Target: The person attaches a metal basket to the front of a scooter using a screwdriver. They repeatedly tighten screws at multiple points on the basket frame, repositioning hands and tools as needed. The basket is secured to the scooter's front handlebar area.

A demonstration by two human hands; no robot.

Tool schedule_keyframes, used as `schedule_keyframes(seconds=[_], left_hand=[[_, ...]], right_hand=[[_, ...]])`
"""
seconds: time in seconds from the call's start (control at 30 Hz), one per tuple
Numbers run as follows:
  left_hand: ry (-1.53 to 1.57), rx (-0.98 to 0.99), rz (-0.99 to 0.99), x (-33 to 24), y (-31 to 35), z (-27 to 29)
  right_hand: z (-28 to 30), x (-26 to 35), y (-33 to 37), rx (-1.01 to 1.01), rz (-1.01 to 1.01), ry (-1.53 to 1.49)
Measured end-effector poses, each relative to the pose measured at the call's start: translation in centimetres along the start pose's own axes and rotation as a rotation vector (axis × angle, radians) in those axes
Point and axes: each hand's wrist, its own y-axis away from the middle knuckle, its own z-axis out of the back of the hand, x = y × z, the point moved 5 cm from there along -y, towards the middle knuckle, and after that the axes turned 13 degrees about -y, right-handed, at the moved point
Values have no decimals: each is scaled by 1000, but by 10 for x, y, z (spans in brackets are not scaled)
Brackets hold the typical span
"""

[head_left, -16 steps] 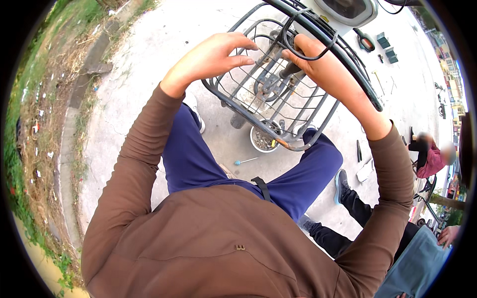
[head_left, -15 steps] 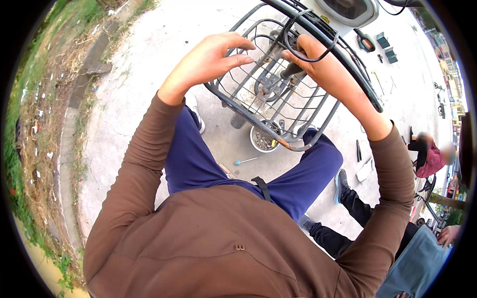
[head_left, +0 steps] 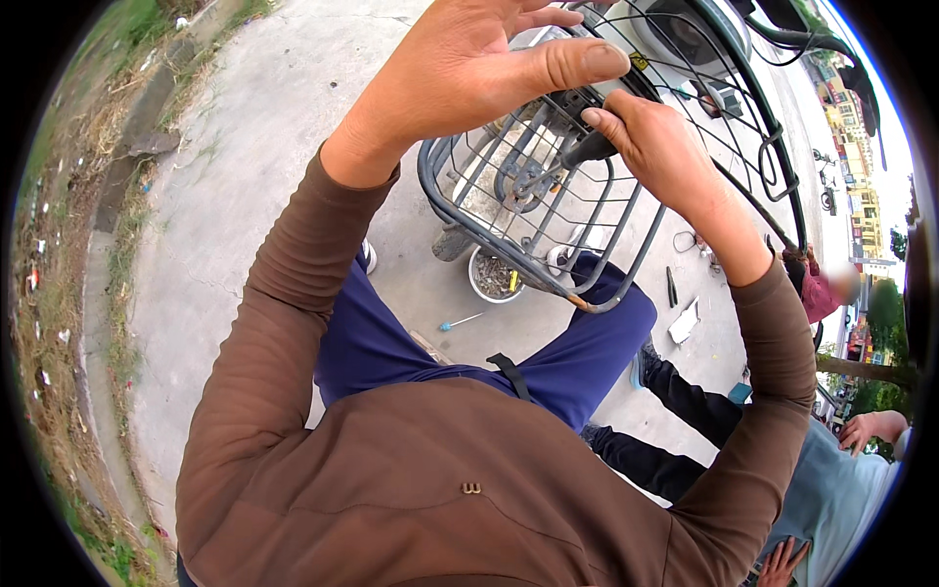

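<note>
My left hand (head_left: 465, 73) is raised close to the view, over the far left part of a black wire basket (head_left: 479, 230). Its thumb stretches out to the right, apart from the fingers, which partly leave the top edge; nothing shows in its grip. Over the basket, my right hand (head_left: 665, 152) is closed round the thick black handle of what looks like a screwdriver (head_left: 590, 150). A thin shaft slants down and left from that handle, toward metal parts (head_left: 518, 181) seen through the wires. The shaft's tip cannot be made out.
Below the basket, a white bucket (head_left: 473, 278) holds small bits. A blue-handled screwdriver (head_left: 448, 325) lies on the concrete (head_left: 235, 245); pliers (head_left: 672, 287) lie farther right. Another person's dark-trousered legs (head_left: 680, 401) are at the right. Grass and a curb (head_left: 108, 215) run along the left.
My left hand has risen closer to the view and moved right. My right hand has shifted slightly right and down, still gripping the black handle. The basket's raised frame has tilted or shifted right.
</note>
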Motion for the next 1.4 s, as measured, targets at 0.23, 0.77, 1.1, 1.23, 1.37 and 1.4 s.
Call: schedule_keyframes(seconds=[0.23,0.77,1.1,1.23,1.37,1.4], left_hand=[[-161,95,-211,13,-13,-4],[-304,-79,-316,30,-51,-3],[-154,165,-391,76,-63,5],[4,201,-345,91,-65,2],[218,116,-325,97,-66,-7],[149,115,-312,98,-66,-7]], right_hand=[[0,27,11,62,150,69],[3,-7,-19,93,-188,111],[-4,-6,-15,180,-368,8],[5,18,-3,57,228,-121],[-3,9,10,83,-130,-87],[-4,3,9,124,-250,-66]])
